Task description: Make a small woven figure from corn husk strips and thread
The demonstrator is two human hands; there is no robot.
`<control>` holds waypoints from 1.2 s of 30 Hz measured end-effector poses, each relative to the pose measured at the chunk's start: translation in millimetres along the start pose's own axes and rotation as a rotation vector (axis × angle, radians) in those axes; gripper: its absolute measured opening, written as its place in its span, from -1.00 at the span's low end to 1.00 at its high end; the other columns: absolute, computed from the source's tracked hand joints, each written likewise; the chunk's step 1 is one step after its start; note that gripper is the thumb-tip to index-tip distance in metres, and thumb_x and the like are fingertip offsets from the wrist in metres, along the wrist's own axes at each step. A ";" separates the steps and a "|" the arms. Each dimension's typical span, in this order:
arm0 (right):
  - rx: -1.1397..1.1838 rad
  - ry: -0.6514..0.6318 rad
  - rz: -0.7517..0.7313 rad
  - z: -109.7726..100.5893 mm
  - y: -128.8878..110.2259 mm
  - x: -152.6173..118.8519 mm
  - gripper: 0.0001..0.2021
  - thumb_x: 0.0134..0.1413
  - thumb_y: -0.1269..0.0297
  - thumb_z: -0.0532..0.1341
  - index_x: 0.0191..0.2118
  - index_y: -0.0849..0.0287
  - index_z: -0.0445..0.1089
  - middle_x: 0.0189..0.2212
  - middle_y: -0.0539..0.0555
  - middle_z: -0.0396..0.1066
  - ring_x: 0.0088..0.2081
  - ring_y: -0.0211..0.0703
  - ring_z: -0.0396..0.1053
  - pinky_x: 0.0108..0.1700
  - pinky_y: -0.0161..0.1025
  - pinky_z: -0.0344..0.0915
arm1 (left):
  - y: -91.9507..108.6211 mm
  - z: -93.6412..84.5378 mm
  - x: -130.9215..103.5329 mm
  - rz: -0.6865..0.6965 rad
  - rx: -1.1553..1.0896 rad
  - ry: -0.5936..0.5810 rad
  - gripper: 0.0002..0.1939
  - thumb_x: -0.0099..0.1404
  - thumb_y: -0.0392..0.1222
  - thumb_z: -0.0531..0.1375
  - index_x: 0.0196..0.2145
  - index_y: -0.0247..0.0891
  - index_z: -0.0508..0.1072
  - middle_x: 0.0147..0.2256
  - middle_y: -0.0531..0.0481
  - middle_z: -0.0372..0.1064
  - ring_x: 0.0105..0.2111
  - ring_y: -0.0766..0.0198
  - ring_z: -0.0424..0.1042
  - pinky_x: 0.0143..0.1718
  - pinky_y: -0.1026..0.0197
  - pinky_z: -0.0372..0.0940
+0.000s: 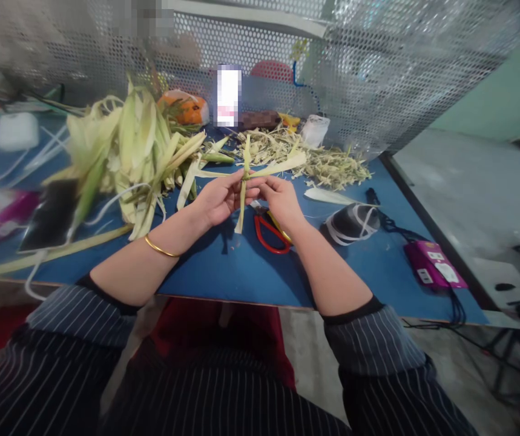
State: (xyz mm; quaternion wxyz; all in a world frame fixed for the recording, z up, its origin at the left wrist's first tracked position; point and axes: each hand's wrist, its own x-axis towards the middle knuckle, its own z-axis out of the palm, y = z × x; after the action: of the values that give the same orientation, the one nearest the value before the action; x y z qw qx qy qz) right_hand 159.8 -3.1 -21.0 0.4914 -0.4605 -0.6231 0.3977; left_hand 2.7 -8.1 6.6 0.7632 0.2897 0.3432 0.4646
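Folded strips of pale green corn husk [282, 165] cross each other and stick out several ways between my two hands. My left hand [223, 197] is closed, pinching the husk strips near their crossing. From the other side my right hand [282, 200] pinches at the same crossing, its fingertips close to the left ones. One strip hangs down below the fingers and another points up. Scissors with red handles [271, 237] lie on the blue table [223, 275], partly hidden beneath my right hand. A loose husk piece [332, 196] rests to the right.
A big heap of corn husks [137, 133] is at the left, with a dark phone [51, 215] beside it. Shredded husk scraps [336, 166] lie behind my hands. A cord-wrapped black spool [353, 224] and a purple power strip [434, 264] sit right. A lit screen [229, 94] stands at the back.
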 end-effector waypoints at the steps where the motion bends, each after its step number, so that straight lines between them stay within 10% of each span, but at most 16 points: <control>1: 0.025 0.008 -0.008 -1.5 -1.1 0.8 -0.78 0.14 0.25 0.17 -0.28 0.19 0.56 -0.29 0.07 0.58 -0.24 -0.19 0.46 -0.06 -0.19 0.35 | 0.9 -0.9 -0.7 0.017 0.017 -0.010 -0.82 0.46 -0.26 0.09 -0.18 -0.35 0.48 -0.36 -0.09 0.61 -0.49 0.33 0.54 -0.44 0.31 0.44; 5: 0.130 -0.002 -0.040 -6.3 -12.4 -0.8 -0.82 0.02 0.32 0.25 -0.24 0.13 0.56 -0.15 0.06 0.60 -0.04 -0.12 0.48 0.13 -0.13 0.32 | 1.2 -0.8 -2.9 0.124 0.110 -0.014 -0.84 0.41 -0.27 0.15 -0.15 -0.33 0.51 -0.26 -0.13 0.62 -0.44 0.32 0.58 -0.37 0.32 0.44; 14: 0.018 0.217 -0.163 -2.4 -13.5 -4.4 -0.90 0.04 0.24 0.32 -0.44 0.10 0.51 -0.49 -0.04 0.45 -0.45 -0.26 0.33 -0.31 -0.23 0.32 | -8.9 0.7 -1.9 0.154 0.232 0.003 -0.89 0.32 -0.23 0.30 -0.26 -0.34 0.49 -0.34 -0.16 0.60 -0.44 0.29 0.56 -0.32 0.23 0.41; 24: 0.090 0.223 -0.086 2.2 -7.6 -3.7 -0.84 0.02 0.21 0.30 -0.47 0.15 0.44 -0.57 -0.08 0.33 -0.49 -0.30 0.26 -0.35 -0.28 0.25 | -13.7 -2.2 2.9 0.143 0.201 0.021 -0.94 0.29 -0.30 0.30 -0.34 -0.33 0.49 -0.46 -0.07 0.55 -0.48 0.30 0.54 -0.24 0.18 0.44; 36: 0.169 0.296 -0.074 -17.6 -7.9 7.6 -0.77 0.06 0.04 0.27 -0.32 0.09 0.35 -0.40 -0.01 0.45 -0.43 -0.22 0.46 -0.28 -0.22 0.36 | 7.9 -12.7 2.9 0.077 0.248 -0.049 -0.31 0.30 0.41 0.08 -0.08 -0.30 0.57 -0.31 -0.17 0.62 -0.36 0.21 0.60 -0.31 0.26 0.41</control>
State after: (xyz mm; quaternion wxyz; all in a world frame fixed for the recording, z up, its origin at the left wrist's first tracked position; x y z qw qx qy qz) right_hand 174.8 3.0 -8.1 0.6292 -0.4476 -0.5249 0.3582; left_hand -10.5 -0.8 4.4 0.7112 0.4058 0.3679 0.4406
